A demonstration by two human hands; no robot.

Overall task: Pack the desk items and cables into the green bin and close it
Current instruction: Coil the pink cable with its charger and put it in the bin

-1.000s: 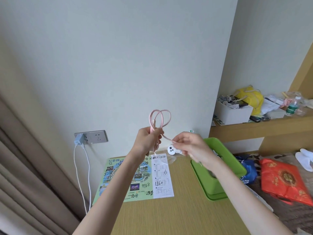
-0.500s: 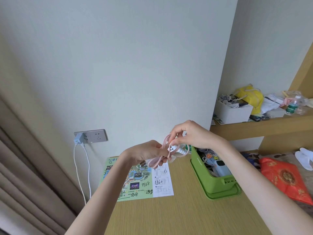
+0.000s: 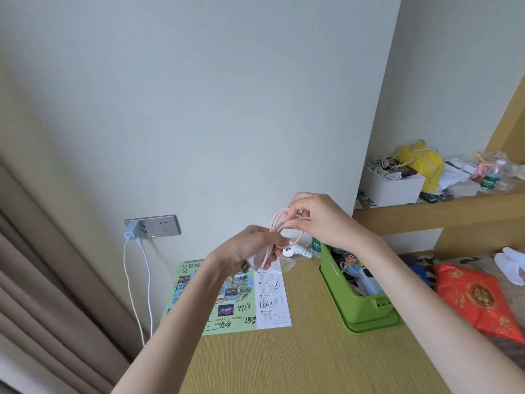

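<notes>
Both hands hold a pink cable above the bench: the left hand grips the gathered loops of the pink cable, and the right hand pinches a loop at the top. Behind them a small white gadget lies on the bench. A map leaflet lies flat to the left, and the green bin stands open to the right, with cables and small items inside

The green bin is left uncovered from above; bare desk is found before it, the leaflet lying left.
</notes>
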